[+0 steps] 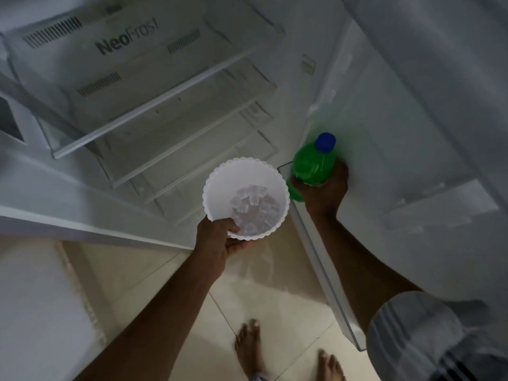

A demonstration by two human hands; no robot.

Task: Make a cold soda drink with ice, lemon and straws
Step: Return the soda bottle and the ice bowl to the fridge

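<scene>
I stand barefoot in front of an open fridge, looking down past my arms. My left hand [220, 240] holds a white bowl [220, 182] with a scalloped rim, gripping its near edge with my thumb hooked over the rim and my fingers underneath. A heap of ice cubes [254, 209] lies in the bottom of the bowl, gathered toward the side nearest me. The bowl hangs in the air in front of the fridge's lower shelves, above the floor.

My right hand [324, 192] is wrapped around a green soda bottle [312, 167] with a blue cap [325, 141]. My fingers curl round the body of the bottle below its shoulder, and the cap points up and away from me. The bottle is at the fridge door [412, 149], just over the clear front rail of the door shelf [319, 251]; I cannot tell whether its base rests in that shelf or is lifted off it, since my hand covers the lower part.

Inside the fridge, several glass shelves [165, 111] step down one below another, and the back panel reads NeoFrost [126, 41]. Below are pale floor tiles [275, 298] and my bare feet [248, 347]. The striped sleeve [428, 334] of my right arm fills the lower right corner.
</scene>
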